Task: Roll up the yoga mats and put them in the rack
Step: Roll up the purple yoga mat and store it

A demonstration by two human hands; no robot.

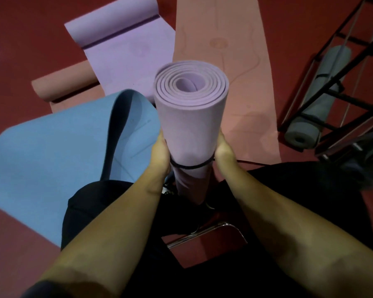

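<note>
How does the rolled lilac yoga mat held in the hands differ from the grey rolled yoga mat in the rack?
The rolled lilac yoga mat stands upright, gripped between both hands; the grey rolled yoga mat lies stowed in the black metal rack. The lilac one is lilac, the other grey. Both are fully rolled, each with a dark band around it.

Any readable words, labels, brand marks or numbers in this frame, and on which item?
None can be read.
Salmon mat: a faint round emblem and line pattern, no legible letters.
Flat purple mat: a faint round mark, too blurred to read.
Rolled purple mat, gripped by both hands: no text.
</note>
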